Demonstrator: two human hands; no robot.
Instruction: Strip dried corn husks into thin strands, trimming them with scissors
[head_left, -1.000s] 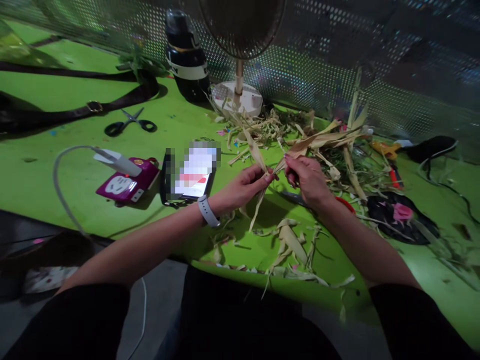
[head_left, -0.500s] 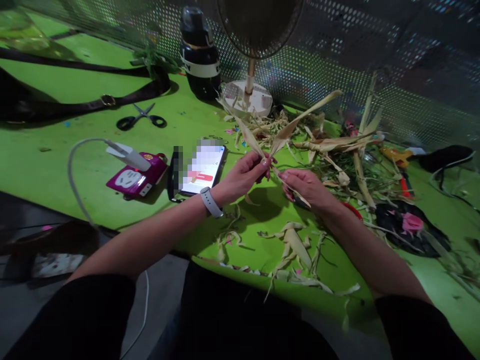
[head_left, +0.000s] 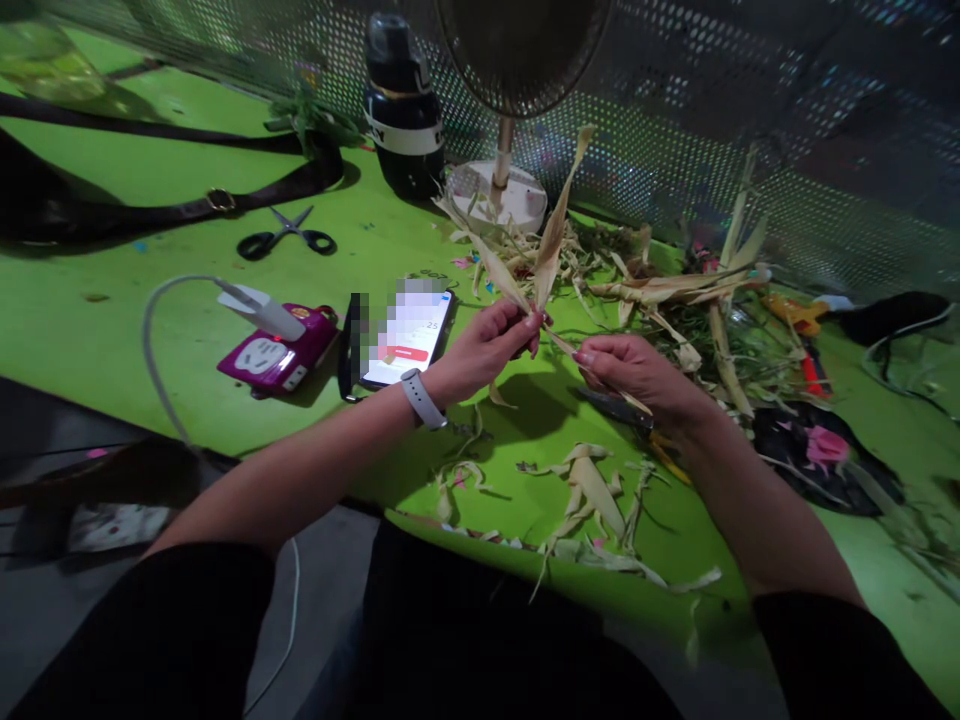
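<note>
Pinched in the fingers of my left hand (head_left: 502,340) is a dry corn husk (head_left: 553,245), its two leaf-like ends spread upward in a V. My right hand (head_left: 622,370) is closed on the narrow twisted strip that runs down to the right from the same husk. Pliers (head_left: 619,407) lie on the green table, partly hidden by my right forearm. Nearer the front edge rests a knotted husk piece (head_left: 592,485) with several loose strips around it.
Left of my hands are a lit phone (head_left: 405,340), a purple power adapter (head_left: 281,350) and scissors (head_left: 289,235). Behind stand a black bottle (head_left: 405,130) and a fan (head_left: 499,190). A husk pile (head_left: 675,290) lies at the right.
My right hand has moved a little right and down, drawing the strip out. The husk's right-hand leaf has swung more upright. More of the pliers shows.
</note>
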